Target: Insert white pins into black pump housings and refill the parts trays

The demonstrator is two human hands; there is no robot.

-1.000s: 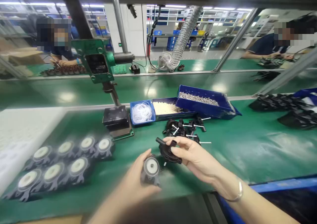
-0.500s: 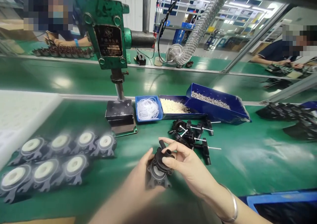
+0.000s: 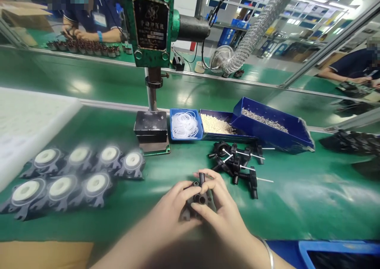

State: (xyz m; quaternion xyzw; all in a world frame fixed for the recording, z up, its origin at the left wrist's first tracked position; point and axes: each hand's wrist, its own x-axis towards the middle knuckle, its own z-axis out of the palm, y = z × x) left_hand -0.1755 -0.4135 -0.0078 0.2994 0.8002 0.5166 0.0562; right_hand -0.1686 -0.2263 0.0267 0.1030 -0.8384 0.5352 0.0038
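Observation:
Low over the green bench, my left hand point(image 3: 175, 201) is closed around a dark pump housing point(image 3: 186, 214) with fork-shaped lugs. Its fingers also reach onto a round black pump cover point(image 3: 202, 199), which has two short pipe stubs. My right hand point(image 3: 222, 205) grips that cover from the right, with thumb and fingers around the stubs. The cover sits over the housing; whether it is fully seated is hidden by my fingers. To the left lie two rows of similar dark housings point(image 3: 96, 186) with white round centres.
A green hand press point(image 3: 151, 27) stands behind on its black block point(image 3: 151, 124). Beside it are a tray of white rings point(image 3: 184, 125), a bin of cream pieces point(image 3: 216, 125) and a bin of screws point(image 3: 264, 120). Black pipe fittings with white ties point(image 3: 236, 162) lie right. Co-workers sit opposite.
The cover has come down over the housing, hiding its pale centre. My left fingers have moved onto the cover beside my right hand. The camera view has shifted slightly.

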